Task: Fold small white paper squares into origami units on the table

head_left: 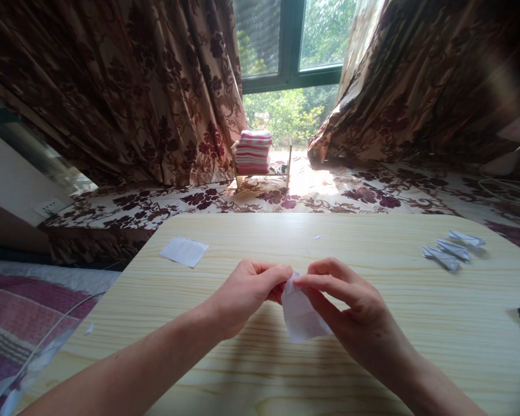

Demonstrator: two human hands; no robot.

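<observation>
The held paper (301,318) was coloured white. The tabletop (398,254) was streaked with tan grain on light yellow. The curtain (169,86) was patterned with maroon flowers on brown, the stacked cloths (253,153) were striped pink and white, the window frame (291,40) was coloured green.

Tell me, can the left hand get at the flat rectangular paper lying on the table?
Probably yes: the left hand looks near the flat rectangular paper, with only wooden tabletop between them. It is pinching the creased paper, though, so it would likely have to let go first.
</observation>
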